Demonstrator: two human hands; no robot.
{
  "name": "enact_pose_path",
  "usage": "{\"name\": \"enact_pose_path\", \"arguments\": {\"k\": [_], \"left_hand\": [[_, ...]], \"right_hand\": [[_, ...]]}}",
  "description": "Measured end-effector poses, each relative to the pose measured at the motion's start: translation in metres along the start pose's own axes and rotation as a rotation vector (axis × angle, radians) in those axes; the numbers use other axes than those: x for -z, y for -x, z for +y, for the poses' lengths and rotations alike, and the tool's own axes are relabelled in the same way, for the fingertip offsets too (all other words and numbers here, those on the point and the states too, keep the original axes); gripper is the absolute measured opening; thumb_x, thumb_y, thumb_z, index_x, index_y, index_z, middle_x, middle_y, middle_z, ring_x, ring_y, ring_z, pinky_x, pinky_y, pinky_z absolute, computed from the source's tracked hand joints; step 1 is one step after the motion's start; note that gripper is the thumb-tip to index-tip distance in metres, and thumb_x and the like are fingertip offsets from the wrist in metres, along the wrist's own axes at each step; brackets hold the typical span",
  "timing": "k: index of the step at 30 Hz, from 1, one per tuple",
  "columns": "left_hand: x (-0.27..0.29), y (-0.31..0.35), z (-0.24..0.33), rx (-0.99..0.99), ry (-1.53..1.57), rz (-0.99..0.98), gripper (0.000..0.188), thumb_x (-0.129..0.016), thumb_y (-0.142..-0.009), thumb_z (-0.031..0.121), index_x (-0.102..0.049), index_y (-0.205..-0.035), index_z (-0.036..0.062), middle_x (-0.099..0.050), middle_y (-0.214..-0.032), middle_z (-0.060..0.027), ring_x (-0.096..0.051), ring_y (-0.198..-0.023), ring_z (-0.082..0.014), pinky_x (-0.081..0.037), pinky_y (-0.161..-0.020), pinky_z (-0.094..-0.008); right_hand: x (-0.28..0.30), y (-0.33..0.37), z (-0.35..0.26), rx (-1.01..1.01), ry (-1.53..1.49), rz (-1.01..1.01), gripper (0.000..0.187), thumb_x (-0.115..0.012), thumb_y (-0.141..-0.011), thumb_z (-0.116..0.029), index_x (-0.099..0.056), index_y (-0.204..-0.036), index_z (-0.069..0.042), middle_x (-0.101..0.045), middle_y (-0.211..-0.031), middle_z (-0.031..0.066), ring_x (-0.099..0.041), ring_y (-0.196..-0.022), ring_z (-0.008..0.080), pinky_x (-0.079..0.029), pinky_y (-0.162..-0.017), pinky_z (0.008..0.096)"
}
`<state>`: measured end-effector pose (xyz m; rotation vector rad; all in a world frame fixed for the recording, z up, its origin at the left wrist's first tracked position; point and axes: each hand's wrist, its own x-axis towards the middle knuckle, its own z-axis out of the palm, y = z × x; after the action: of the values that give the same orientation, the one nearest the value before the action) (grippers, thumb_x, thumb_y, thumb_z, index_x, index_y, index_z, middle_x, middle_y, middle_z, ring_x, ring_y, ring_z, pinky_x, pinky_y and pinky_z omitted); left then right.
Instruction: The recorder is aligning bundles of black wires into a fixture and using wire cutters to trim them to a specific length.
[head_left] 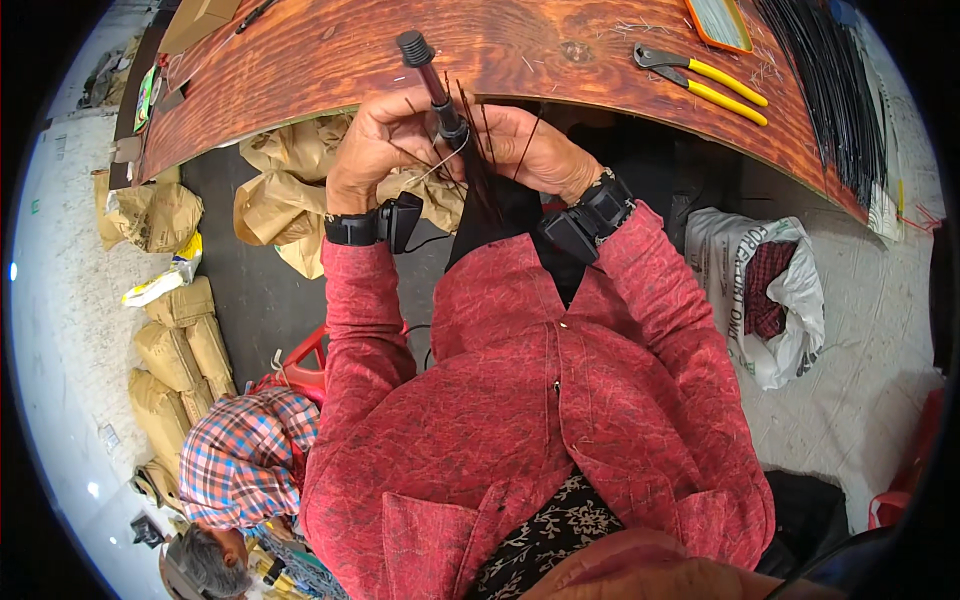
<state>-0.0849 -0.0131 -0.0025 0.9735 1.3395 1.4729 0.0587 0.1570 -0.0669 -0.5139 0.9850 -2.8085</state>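
Note:
A dark brown rod (432, 82) with a black ribbed end (413, 45) stands up between my hands, just off the table's near edge. My left hand (385, 140) is closed round its left side at a black collar (453, 130). On the other side my right hand (535, 148) has its fingers curled in at the rod and at thin dark stems (487, 135) that fan out around it. A thin pale wire (450, 157) loops across the rod below the collar. The rod's lower part runs down into shadow, and my fingertips are partly hidden.
On the wooden table (530, 45) lie yellow-handled pincers (700, 82), an orange-rimmed tray (722, 25) of thin wires and a bundle of black strands (830, 110). Brown paper (290, 205) lies below. A white sack (745, 290) stands right; a person in plaid (245, 455) is lower left.

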Motion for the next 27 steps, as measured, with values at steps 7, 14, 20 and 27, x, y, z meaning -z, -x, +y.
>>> {"name": "enact_pose_path", "arguments": {"k": [7, 14, 20, 27], "left_hand": [[-0.024, 0.004, 0.012, -0.065, 0.092, 0.038, 0.056, -0.069, -0.074, 0.005, -0.056, -0.126, -0.0108, -0.062, -0.116, -0.0179, -0.067, -0.094, -0.0269, -0.058, -0.068, -0.0327], [-0.017, 0.011, 0.01, -0.099, 0.018, 0.115, 0.053, -0.067, -0.082, 0.016, -0.055, -0.124, -0.0138, -0.055, -0.129, -0.0254, -0.067, -0.098, -0.0298, -0.061, -0.065, -0.0365], [-0.022, 0.01, 0.005, -0.107, -0.021, 0.085, 0.049, -0.067, -0.086, 0.023, -0.057, -0.118, -0.0129, -0.054, -0.129, -0.028, -0.068, -0.093, -0.0297, -0.06, -0.062, -0.0334], [-0.017, 0.006, -0.01, -0.084, 0.088, 0.049, 0.048, -0.072, -0.084, 0.027, -0.059, -0.112, -0.0087, -0.061, -0.115, -0.0227, -0.067, -0.09, -0.0287, -0.059, -0.061, -0.0319]], "right_hand": [[0.004, -0.007, 0.007, -0.016, -0.09, -0.004, 0.045, -0.063, -0.095, -0.021, -0.051, -0.133, 0.001, -0.063, -0.114, 0.0075, -0.063, -0.1, 0.0189, -0.049, -0.093, 0.0338], [-0.002, -0.011, 0.004, 0.007, 0.005, -0.031, 0.042, -0.065, -0.094, -0.021, -0.054, -0.128, 0.002, -0.064, -0.109, 0.0078, -0.062, -0.1, 0.018, -0.048, -0.093, 0.0326], [-0.001, -0.006, 0.01, -0.033, -0.068, 0.025, 0.042, -0.065, -0.093, -0.02, -0.055, -0.127, 0.002, -0.063, -0.108, 0.0072, -0.061, -0.1, 0.0171, -0.047, -0.093, 0.0317], [-0.002, -0.004, 0.011, -0.057, -0.102, 0.003, 0.042, -0.066, -0.092, -0.017, -0.055, -0.127, 0.002, -0.062, -0.11, 0.0056, -0.06, -0.1, 0.0145, -0.046, -0.092, 0.0288]]}}
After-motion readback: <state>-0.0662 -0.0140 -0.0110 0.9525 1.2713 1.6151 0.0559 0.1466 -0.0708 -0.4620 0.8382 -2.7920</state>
